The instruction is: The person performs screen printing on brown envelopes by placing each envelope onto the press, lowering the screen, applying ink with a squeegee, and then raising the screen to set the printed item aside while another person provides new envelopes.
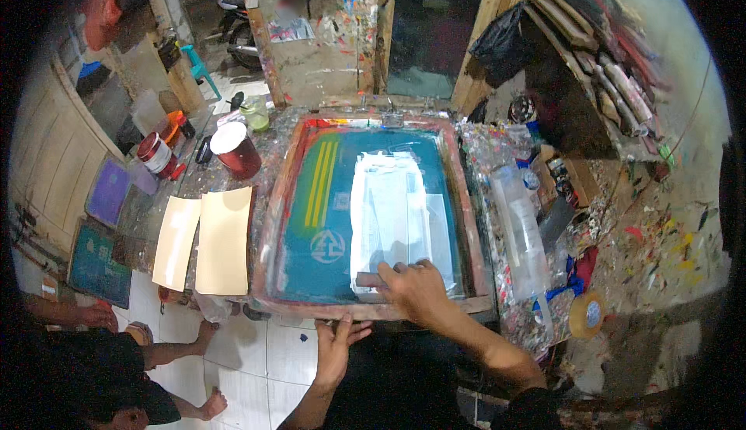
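Observation:
A wooden-framed printing screen [284,197] lies on the worktable, its mesh teal with yellow stripes and a round emblem on the left. Thick white ink [388,167] covers a tall block on the right half of the mesh. My right hand [420,294] is closed round a squeegee [368,280] near the lower end of that block; most of the tool is hidden under my fingers. Below the screen, my left hand [336,344] grips the frame's near edge, fingertips against the wood. What lies beneath the mesh cannot be made out.
Two stacks of cream sheets [225,239] lie left of the screen, with a red paint can [236,150] behind them. On the right are a clear plastic roll [519,232] and a tape roll [587,315]. Another person's bare foot [213,404] shows at lower left.

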`<control>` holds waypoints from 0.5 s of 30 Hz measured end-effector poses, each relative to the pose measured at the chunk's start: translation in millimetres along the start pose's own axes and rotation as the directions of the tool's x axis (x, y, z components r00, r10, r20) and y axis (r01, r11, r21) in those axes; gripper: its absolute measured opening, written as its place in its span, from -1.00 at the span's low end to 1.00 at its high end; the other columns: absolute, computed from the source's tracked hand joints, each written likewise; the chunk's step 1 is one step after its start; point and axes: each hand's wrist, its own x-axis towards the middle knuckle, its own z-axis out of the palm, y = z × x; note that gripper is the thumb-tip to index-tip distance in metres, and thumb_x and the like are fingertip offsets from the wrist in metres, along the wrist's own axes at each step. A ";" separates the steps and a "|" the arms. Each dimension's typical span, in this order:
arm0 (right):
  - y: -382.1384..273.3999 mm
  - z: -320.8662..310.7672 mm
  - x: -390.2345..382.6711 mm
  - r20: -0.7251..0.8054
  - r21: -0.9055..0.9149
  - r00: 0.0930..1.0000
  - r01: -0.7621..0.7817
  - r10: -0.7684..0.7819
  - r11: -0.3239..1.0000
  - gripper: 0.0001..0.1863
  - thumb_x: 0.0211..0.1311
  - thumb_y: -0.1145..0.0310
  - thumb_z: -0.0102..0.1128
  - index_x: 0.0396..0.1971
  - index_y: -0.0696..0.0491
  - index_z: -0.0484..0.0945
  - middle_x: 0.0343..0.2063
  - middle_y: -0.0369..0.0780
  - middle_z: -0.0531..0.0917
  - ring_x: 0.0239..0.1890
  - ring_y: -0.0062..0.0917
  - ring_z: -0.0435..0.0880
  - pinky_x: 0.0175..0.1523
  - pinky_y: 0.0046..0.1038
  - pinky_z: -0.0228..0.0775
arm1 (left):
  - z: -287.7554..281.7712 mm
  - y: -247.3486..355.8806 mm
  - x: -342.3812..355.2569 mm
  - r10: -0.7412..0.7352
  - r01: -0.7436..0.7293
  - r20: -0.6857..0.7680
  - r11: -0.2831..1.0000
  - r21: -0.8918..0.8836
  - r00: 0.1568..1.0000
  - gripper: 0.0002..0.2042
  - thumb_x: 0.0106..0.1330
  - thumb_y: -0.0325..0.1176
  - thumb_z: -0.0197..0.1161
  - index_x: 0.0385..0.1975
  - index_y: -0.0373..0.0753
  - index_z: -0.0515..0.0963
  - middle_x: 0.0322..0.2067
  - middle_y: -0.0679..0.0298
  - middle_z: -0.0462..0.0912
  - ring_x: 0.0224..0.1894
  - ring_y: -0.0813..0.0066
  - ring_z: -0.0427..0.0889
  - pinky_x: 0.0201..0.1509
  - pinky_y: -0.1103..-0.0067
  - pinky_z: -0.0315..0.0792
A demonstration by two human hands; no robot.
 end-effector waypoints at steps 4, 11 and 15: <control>10.1 41.4 -25.8 0.306 0.082 0.951 -0.058 0.031 0.995 -0.55 0.13 0.17 0.28 0.01 -0.06 0.41 -0.35 -0.10 0.68 -0.35 -0.21 0.73 0.10 0.12 0.37 | -51.1 -46.8 20.4 -0.267 0.252 0.079 0.955 0.158 0.961 -0.61 0.50 -0.23 0.08 0.05 -0.47 0.25 -0.25 -0.04 0.61 -0.27 0.20 0.71 -0.18 0.34 0.68; 112.4 69.7 109.9 -0.055 -0.189 0.998 0.027 -0.039 0.982 -0.81 0.28 0.24 0.09 -0.14 -0.09 0.49 -0.42 -0.10 0.70 -0.33 -0.19 0.73 0.19 0.21 0.25 | -44.9 -41.0 16.5 -0.294 0.276 0.054 0.937 0.214 0.954 -0.64 0.52 -0.24 0.03 0.02 -0.47 0.27 -0.29 -0.04 0.64 -0.28 0.24 0.72 -0.22 0.42 0.68; 171.9 49.8 213.2 -0.083 -0.187 0.995 0.040 -0.056 0.982 -0.64 0.20 0.18 0.26 -0.07 -0.02 0.45 -0.46 -0.12 0.69 -0.35 -0.15 0.70 0.05 0.03 0.34 | -44.0 -28.6 15.3 -0.333 0.321 0.023 0.922 0.216 0.943 -0.68 0.52 -0.30 0.02 0.03 -0.47 0.28 -0.25 -0.04 0.63 -0.22 0.24 0.72 -0.16 0.44 0.67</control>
